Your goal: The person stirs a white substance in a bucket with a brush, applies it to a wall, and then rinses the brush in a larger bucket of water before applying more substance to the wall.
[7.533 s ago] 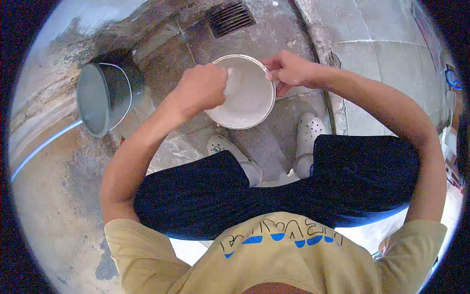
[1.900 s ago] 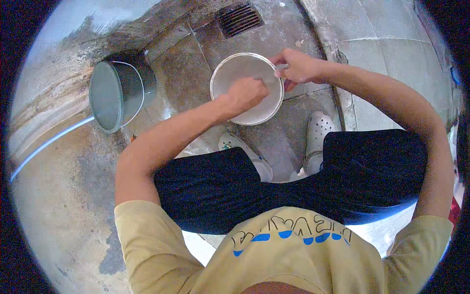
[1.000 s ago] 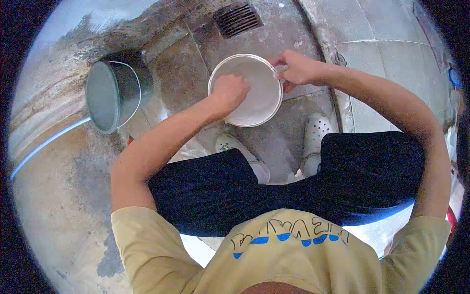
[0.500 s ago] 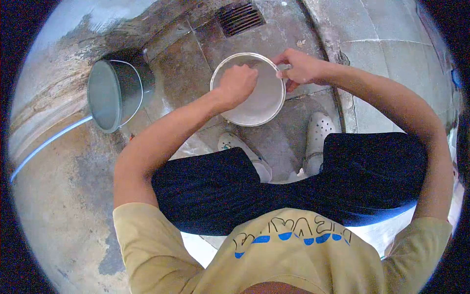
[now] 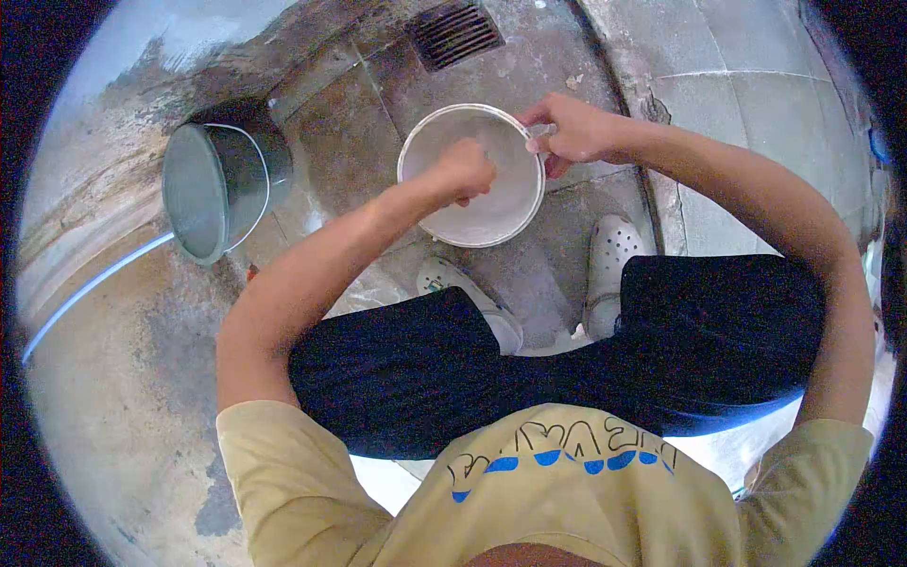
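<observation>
A round white bucket (image 5: 501,214) stands on the wet floor in front of my feet, its open top facing up. My right hand (image 5: 570,132) grips its rim on the right side, thumb and fingers pinched around the edge. Over the bucket's mouth, my left hand (image 5: 463,171) is curled into a fist, reaching in from the left. Whatever its fingers hold, if anything, is hidden beneath them.
A dark grey-green bucket (image 5: 196,194) with a wire handle lies tilted against the wall at left. A pale blue hose (image 5: 94,288) runs beside it. A floor drain grate (image 5: 456,36) is set beyond the white bucket. White clogs (image 5: 612,265) are on my feet.
My left hand has shifted down a little inside the white bucket's outline. My right hand keeps its grip on the rim. The whole view has drifted slightly.
</observation>
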Motion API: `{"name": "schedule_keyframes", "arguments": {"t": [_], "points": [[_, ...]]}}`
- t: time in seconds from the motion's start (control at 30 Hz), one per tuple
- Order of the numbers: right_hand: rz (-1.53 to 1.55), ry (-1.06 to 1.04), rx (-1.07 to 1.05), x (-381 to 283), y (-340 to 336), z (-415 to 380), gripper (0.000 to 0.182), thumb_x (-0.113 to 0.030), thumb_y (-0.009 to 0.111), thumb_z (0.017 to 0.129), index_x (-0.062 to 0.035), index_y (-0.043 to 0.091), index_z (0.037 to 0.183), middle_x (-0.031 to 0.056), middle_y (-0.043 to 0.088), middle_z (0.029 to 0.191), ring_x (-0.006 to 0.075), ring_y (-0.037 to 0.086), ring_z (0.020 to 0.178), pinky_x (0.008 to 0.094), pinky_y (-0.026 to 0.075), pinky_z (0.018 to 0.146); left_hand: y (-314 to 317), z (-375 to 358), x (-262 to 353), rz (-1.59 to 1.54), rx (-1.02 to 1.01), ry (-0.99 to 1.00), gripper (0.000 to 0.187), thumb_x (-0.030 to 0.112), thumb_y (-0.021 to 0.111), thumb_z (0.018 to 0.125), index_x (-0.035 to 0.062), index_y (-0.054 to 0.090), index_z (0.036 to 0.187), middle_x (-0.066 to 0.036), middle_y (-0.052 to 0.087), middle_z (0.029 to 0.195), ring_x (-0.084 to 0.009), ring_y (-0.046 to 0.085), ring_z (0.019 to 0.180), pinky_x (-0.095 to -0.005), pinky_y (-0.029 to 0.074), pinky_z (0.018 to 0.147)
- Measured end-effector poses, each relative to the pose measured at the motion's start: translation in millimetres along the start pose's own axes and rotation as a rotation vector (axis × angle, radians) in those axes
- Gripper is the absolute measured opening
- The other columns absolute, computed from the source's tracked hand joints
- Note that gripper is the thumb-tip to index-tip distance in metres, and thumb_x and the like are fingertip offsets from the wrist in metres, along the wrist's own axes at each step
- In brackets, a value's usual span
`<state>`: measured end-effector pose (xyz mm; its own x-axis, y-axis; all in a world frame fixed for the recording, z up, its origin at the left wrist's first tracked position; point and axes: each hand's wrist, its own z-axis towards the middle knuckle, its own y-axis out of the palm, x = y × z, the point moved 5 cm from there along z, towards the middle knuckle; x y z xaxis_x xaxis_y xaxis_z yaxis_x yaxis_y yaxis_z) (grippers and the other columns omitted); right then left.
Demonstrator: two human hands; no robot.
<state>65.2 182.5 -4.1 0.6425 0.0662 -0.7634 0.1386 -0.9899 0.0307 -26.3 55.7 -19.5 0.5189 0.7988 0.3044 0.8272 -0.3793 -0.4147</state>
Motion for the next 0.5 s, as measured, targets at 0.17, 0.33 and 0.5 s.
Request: {"name": "schedule_keyframes", "arguments": {"t": [0.17, 0.33, 0.5], "points": [[-0.034, 0.011, 0.034, 0, 1, 0, 0.036, -0.004, 0.053, 0.089, 0.0009, 0.053, 0.125, 0.0142, 0.063, 0.108, 0.0211, 0.067, 0.071, 0.0324, 0.058, 0.062, 14, 11, -5, -0.241, 0.146, -0.045, 0.022, 0.017, 0.056, 0.076, -0.0037, 0.064, 0.079, -0.023, 0.064, 0.072, -0.0328, 0.065, 0.063, -0.0455, 0.052, 0.054], [-0.037, 0.005, 0.024, -4, 1, -2, 0.035, -0.004, 0.052, 0.090, 0.0010, 0.053, 0.124, 0.0148, 0.062, 0.109, 0.0209, 0.066, 0.070, 0.0321, 0.058, 0.063, 37, 27, -5, 0.056, 0.178, 0.169, 0.034, 0.016, 0.058, 0.074, -0.0093, 0.059, 0.097, -0.029, 0.063, 0.094, -0.0401, 0.063, 0.088, -0.0448, 0.052, 0.076], [-0.138, -0.089, 0.044, -1, -3, -1, 0.035, -0.005, 0.052, 0.090, 0.0002, 0.053, 0.125, 0.0151, 0.063, 0.105, 0.0202, 0.066, 0.069, 0.0323, 0.058, 0.062, 39, 21, -1, 0.352, 0.074, 0.356, 0.030, 0.016, 0.059, 0.072, -0.0034, 0.061, 0.096, -0.024, 0.065, 0.095, -0.0384, 0.063, 0.090, -0.0456, 0.051, 0.077]]}}
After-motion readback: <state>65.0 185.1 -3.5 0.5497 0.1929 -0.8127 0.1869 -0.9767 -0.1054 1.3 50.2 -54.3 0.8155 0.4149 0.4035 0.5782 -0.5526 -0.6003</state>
